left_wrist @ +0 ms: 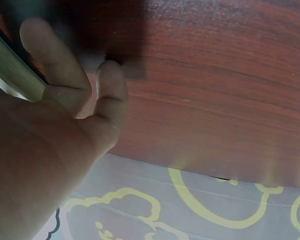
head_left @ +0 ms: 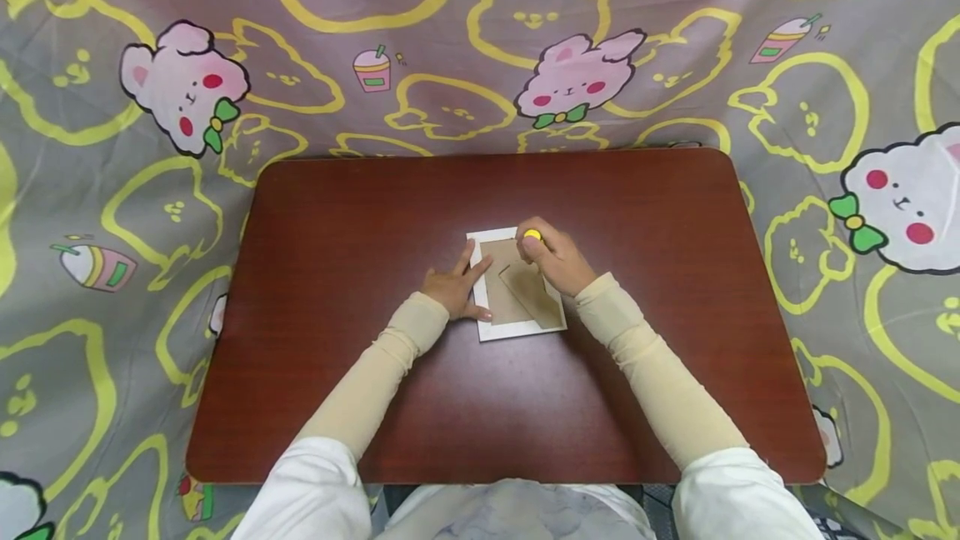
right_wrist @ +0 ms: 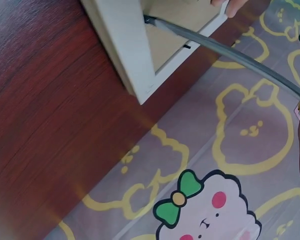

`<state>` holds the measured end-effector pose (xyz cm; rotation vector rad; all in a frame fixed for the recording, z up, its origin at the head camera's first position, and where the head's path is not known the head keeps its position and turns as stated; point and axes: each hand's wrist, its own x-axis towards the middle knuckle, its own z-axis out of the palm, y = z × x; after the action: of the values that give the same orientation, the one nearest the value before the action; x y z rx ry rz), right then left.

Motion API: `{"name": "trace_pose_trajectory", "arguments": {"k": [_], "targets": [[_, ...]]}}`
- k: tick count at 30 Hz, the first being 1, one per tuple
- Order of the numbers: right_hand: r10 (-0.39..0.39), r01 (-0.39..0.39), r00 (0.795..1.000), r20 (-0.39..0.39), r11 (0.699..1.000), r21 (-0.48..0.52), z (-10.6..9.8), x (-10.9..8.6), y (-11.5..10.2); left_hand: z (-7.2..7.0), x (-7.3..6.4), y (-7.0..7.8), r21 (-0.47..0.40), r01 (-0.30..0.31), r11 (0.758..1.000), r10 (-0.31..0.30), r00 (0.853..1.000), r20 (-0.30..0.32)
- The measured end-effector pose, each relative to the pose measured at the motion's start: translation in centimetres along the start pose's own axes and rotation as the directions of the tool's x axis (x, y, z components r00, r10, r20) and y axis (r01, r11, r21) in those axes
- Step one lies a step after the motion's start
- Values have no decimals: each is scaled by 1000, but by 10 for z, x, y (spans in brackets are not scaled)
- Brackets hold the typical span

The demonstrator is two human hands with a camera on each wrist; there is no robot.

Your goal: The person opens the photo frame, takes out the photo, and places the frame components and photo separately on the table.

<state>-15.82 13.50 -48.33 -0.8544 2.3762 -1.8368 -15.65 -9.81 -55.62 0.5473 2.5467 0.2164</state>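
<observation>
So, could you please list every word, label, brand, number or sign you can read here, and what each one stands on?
There is no readable text in any view.
The white-edged frame and the yellow-handled tool show no lettering.
The patterned cloth shows only cartoon drawings; its printed cups bear green patches without legible words.

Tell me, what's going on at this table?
A person is working on a white-rimmed frame lying on the table, its brown panel facing up. The left hand rests on the frame's left side, fingers spread. The right hand grips a yellow-handled tool, whose metal shaft reaches the rim's inner edge. The panel sits within the rim.
</observation>
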Motion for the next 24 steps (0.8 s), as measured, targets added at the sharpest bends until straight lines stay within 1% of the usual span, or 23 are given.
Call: {"name": "trace_pose_trajectory", "arguments": {"k": [2, 5, 8, 10, 13, 16, 18, 21, 23, 24], "targets": [[-5, 5, 1000, -5, 1000, 10, -1, -1, 0, 0, -1, 0, 2, -4, 1000, 4, 1000, -2], [-6, 7, 1000, 9, 997, -71, 5, 1, 0, 0, -1, 0, 3, -5, 1000, 5, 1000, -3], [-15, 25, 998, 58, 984, -179, 20, 6, -1, 0, -2, 0, 7, -5, 1000, 5, 1000, 1], [-18, 40, 995, 102, 975, -217, 33, 9, 0, 0, -3, 0, 7, -5, 1000, 5, 1000, 5], [-4, 49, 986, 168, 963, -264, 53, 11, -1, 0, -5, 1, -50, 0, 999, 0, 1000, 1], [17, 45, 980, 200, 951, -305, 67, 10, 0, -1, -7, 2, -124, 4, 992, -7, 1000, -21], [24, 42, 980, 197, 945, -324, 73, 9, 0, 1, -7, 1, -161, -1, 987, -7, 999, -49], [32, 25, 985, 170, 946, -322, 77, 9, 0, 1, -7, 1, -192, -8, 981, -9, 996, -84], [41, 9, 987, 153, 949, -315, 78, 11, 0, 1, -6, 0, -194, -7, 981, -10, 996, -89], [52, -2, 988, 148, 949, -315, 77, 11, 0, 0, -6, 1, -189, -1, 982, -14, 997, -79]]}}
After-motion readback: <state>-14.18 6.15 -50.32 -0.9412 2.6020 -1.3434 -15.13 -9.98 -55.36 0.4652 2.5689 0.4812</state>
